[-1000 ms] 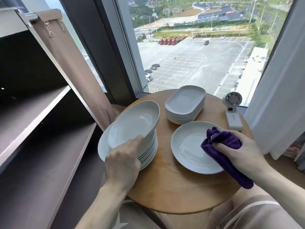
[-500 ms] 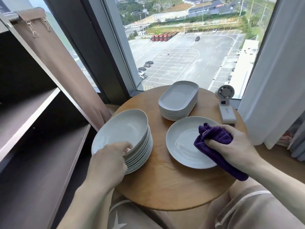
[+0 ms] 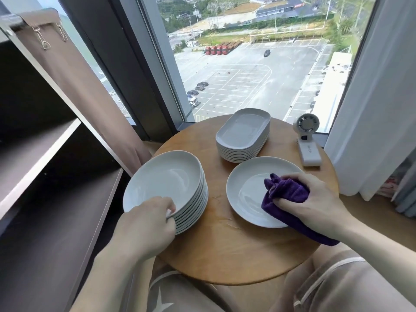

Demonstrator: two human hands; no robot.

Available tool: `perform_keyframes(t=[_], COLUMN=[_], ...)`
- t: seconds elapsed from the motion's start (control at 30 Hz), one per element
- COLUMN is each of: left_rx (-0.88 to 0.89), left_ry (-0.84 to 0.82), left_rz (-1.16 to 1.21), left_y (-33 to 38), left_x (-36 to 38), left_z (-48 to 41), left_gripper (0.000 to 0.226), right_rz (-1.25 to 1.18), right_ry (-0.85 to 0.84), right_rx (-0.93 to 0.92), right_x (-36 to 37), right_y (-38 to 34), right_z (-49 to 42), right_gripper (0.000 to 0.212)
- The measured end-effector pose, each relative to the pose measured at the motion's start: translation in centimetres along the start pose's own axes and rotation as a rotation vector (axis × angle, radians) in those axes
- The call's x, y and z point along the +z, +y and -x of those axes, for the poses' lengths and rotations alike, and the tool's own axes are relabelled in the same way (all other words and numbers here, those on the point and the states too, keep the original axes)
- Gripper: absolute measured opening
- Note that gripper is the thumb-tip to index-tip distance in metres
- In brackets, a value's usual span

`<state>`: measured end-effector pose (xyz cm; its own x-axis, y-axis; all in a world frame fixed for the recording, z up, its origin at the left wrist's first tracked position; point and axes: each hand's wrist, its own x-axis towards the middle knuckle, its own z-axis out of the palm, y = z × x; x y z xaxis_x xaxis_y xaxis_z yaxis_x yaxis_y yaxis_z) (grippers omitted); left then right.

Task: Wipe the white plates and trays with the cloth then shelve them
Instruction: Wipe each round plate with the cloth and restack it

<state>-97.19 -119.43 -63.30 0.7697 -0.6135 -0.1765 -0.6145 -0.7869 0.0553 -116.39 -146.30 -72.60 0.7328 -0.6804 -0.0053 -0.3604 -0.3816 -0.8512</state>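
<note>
The left hand point(image 3: 147, 224) curls its fingers over the near rim of the stack point(image 3: 166, 183) of plates, pinching the top rims. The right hand point(image 3: 315, 204) grips the bunched cloth point(image 3: 286, 194) and presses it into the lone plate point(image 3: 245, 194), just left of it on the table point(image 3: 225, 255). Beyond the right hand stand the piled trays point(image 3: 244, 136) and a fan point(image 3: 307, 140). The shelf point(image 3: 56, 194) is left of the left hand.

The stack seems to overhang the table's edge, so a careless tug could tip it off. Nothing steadies the lone plate, so a hard wipe may skate it.

The lone plate holds only the cloth. The top plate and top tray show only glaze.
</note>
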Motion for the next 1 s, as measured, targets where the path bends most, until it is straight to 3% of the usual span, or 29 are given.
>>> perform_keyframes(t=[0.07,0.13,0.2,0.3,0.5,0.63,1.0], left_rx=[0.152,0.368,0.522,0.624,0.58,0.548,0.493], left_ry=[0.161,0.286,0.255,0.139,-0.045,0.016,-0.012], left_rz=[0.057,0.287,0.431,0.361,0.133,0.173,0.187], left_y=[1.0,3.0,5.1,6.6,6.0,6.3,6.5], left_x=[0.6,1.1,2.2,5.1,10.2,11.2,11.0], left_z=[0.3,0.7,1.0,1.0,0.1,-0.2,-1.1], left_gripper=[0.042,0.04,0.034,0.039,0.06,0.074,0.064], right_rz=[0.08,0.156,0.211,0.285,0.464,0.611,0.641], right_ry=[-0.025,-0.048,-0.069,-0.074,-0.047,-0.13,-0.278], right_rx=[-0.033,-0.077,-0.106,-0.131,-0.09,-0.067,-0.091], right_x=[0.2,0.5,0.8,1.2,2.0,1.8,4.4], right_y=[0.1,0.1,0.2,0.4,0.1,-0.5,-2.0], right_z=[0.2,0.4,0.5,0.4,0.7,0.4,-1.6], right_gripper=[0.051,0.056,0.06,0.067,0.073,0.064,0.053])
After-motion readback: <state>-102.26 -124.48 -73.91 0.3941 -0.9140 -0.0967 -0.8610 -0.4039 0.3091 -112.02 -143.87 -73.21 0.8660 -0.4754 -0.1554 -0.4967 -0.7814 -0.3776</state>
